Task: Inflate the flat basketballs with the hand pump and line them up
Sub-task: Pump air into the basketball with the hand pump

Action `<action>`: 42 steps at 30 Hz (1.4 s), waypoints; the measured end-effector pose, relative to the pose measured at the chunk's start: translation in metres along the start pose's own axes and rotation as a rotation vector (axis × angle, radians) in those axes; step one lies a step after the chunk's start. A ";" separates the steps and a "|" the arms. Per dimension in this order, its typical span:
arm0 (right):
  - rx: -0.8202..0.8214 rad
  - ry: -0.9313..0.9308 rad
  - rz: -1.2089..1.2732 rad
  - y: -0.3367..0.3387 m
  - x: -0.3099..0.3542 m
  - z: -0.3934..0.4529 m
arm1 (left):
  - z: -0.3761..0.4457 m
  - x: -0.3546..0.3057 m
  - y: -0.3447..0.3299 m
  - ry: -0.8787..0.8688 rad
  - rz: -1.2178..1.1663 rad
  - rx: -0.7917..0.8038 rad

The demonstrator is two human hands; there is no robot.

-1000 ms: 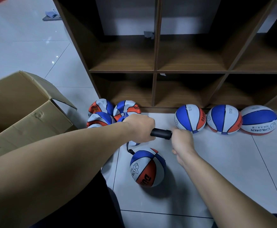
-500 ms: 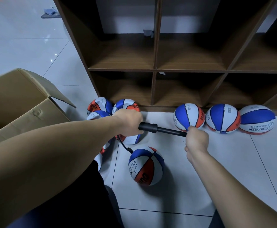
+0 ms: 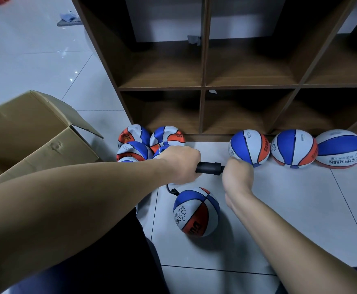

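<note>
Dark wood-grain cubby shelf (image 3: 203, 88) stands well beyond both fists, square open compartments, matte laminate. Glossy pale floor tiles (image 3: 290, 209) under everything. Brown corrugated cardboard box (image 3: 35, 132), flaps open, dented side, left of the left fingers.

Three inflated balls in a row against the shelf base, beyond and right of the right fingers: first row ball (image 3: 249, 148) just past the right knuckles, small red print unreadable; second row ball (image 3: 294, 148), also tiny print; third row ball (image 3: 340, 149) reads "CHILDREN" upside down, with a cartoon thumb logo. All blue, white and orange-red panels, pebbled rubber.

Ball being pumped (image 3: 195, 211) sits on the tile below the fingers of both hands, round, same colours, thumbs-up logo, partial "CHIL" and other letters cut off.

Flat balls pile (image 3: 137, 145) just beyond the left knuckles, crumpled, dented, orange print unreadable.

Left hand (image 3: 180, 164) fingers curled tight round the black hand pump (image 3: 209, 167), smooth plastic cylinder, lying about level between the fists. Right hand (image 3: 238, 174) a closed fist at the pump's right end, touching the barrel collar; handle hidden inside the fist, so the grip itself cannot be told for sure. Thin black hose (image 3: 171, 190) drops from under the left fingers to the top of the ball.
</note>
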State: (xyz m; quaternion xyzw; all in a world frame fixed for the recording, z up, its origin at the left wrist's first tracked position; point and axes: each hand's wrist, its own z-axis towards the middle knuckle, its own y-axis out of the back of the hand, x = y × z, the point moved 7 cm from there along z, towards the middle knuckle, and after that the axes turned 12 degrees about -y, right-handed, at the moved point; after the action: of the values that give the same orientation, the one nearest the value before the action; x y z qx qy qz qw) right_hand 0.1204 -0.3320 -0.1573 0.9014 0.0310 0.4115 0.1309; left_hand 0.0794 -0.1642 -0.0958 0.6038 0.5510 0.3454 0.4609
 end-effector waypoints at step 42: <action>0.015 -0.171 -0.014 0.048 -0.015 0.035 | -0.001 0.027 -0.013 0.033 -0.001 0.121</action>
State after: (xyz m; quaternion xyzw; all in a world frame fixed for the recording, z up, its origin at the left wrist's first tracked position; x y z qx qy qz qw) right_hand 0.1341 -0.3881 -0.1775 0.9339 0.0292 0.3321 0.1294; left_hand 0.0783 -0.1380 -0.1103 0.6247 0.5785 0.3211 0.4146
